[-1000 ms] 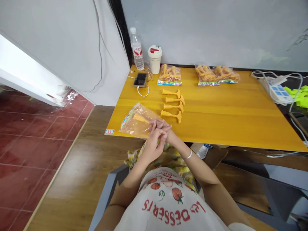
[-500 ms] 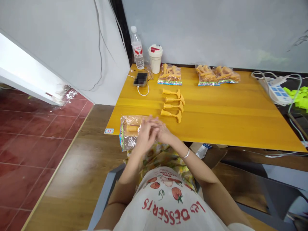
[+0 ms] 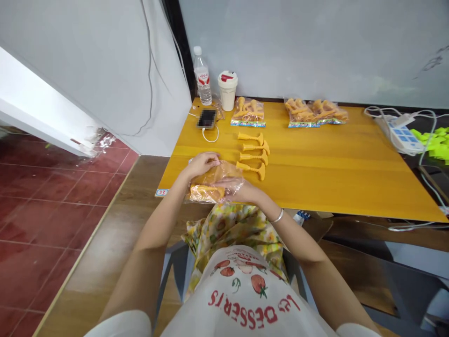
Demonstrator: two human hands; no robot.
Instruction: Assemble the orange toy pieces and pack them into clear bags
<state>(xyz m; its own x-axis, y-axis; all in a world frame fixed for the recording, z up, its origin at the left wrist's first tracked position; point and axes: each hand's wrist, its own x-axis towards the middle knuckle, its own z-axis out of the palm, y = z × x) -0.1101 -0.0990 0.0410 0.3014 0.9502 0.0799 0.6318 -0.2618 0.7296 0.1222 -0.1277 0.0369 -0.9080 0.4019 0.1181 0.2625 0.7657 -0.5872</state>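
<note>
A clear plastic bag lies at the table's front left edge, with an orange toy hammer inside it. My left hand is closed on the bag's upper left part, fingers curled. My right hand reaches in from the right, apparently under the bag's film. Its fingers are stretched leftward, beside the hammer's head; glare on the plastic partly hides them. Just beyond, several loose orange toy hammers lie in a column, heads to the right.
Along the back stand a water bottle and a lidded cup; a phone on a white cable is nearby. Filled bags of orange pieces lie along the wall, with more bags farther right. A power strip sits at the right edge.
My hands, together beside the bag before, have moved apart. The left has come onto the bag's upper left, the right into its right side. The bag has shifted right and farther onto the table.
</note>
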